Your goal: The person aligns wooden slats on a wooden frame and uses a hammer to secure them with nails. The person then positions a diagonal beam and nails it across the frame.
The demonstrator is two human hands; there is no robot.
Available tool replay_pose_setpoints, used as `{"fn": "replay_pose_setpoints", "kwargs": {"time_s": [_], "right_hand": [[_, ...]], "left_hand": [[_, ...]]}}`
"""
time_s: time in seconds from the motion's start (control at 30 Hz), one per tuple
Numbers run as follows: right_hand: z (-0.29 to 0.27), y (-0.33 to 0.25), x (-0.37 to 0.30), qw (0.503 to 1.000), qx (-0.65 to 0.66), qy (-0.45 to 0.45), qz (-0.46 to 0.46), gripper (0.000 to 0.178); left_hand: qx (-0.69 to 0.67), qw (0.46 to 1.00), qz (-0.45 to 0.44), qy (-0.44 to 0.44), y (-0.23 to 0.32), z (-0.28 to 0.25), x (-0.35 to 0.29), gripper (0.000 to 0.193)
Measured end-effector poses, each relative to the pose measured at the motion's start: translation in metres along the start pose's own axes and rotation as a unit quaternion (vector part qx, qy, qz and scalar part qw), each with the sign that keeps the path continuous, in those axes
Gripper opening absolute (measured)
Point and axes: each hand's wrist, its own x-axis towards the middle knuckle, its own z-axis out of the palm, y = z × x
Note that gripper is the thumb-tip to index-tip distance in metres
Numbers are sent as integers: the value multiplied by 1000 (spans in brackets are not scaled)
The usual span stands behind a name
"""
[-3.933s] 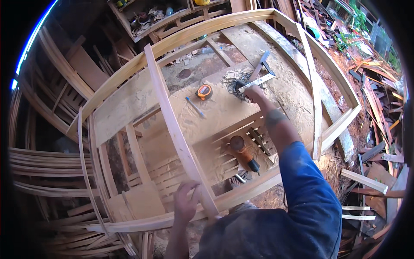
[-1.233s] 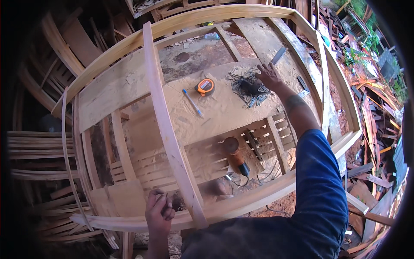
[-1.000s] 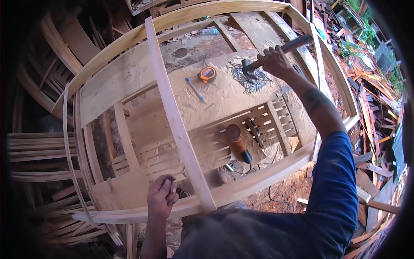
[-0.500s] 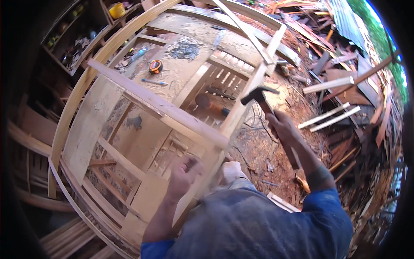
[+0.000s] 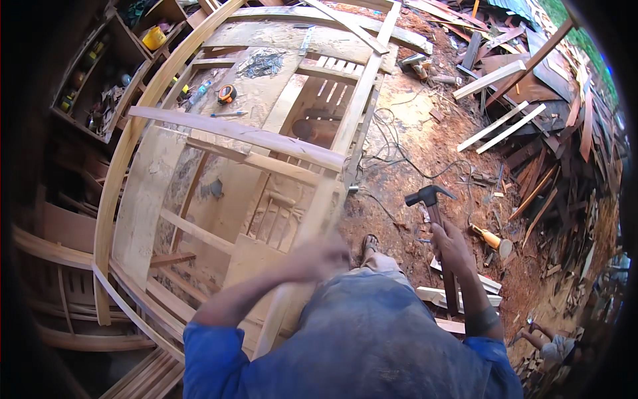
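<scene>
A claw hammer [image 5: 430, 195] with a black head and dark handle is gripped in my right hand [image 5: 454, 250], out to the right of the wooden frame over the littered ground. My left hand [image 5: 320, 258] is smeared by motion just in front of my body, above the frame's near right rail [image 5: 318, 207]. Whether its fingers hold anything cannot be made out. A pinkish plank [image 5: 239, 133] lies across the frame ahead of my left hand. On the boards farther off are a pile of nails [image 5: 261, 64], an orange and black tape measure [image 5: 227, 94] and a blue pen [image 5: 228, 114].
Cables [image 5: 399, 149] snake over the ground right of the frame. A yellow-handled tool [image 5: 488, 236] and white-edged timber strips [image 5: 465, 299] lie near my right arm. Scrap wood [image 5: 551, 133] heaps at the right. Shelves [image 5: 109, 73] stand far left. Another person [image 5: 555, 346] shows at lower right.
My right hand has lowered the hammer and drawn it away to the right of the frame. My left hand has shifted right toward my body. The view has turned slightly, showing more ground.
</scene>
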Motion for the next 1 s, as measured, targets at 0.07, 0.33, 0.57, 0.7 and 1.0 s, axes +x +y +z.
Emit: {"fn": "replay_pose_setpoints", "kwargs": {"time_s": [0.07, 0.33, 0.57, 0.7, 1.0], "right_hand": [[2, 14, -5, 1000, -17, -8, 8, 22], [26, -56, -37, 992, 5, -66, -105, 19], [49, -64, -49, 988, -145, -40, -46, 27], [63, -70, -30, 960, -245, 2, -136, 25], [98, -191, -51, 915, -271, 31, -297, 16]], "left_hand": [[-82, 988, -82, 103, -12, -39, 31, 13], [59, 948, 35, 312, -123, -97, 117, 12], [87, 951, 68, 290, -125, -92, 117, 13], [83, 952, 79, 285, -123, -94, 119, 13], [99, 944, 90, 301, -129, -94, 112, 9]]}}
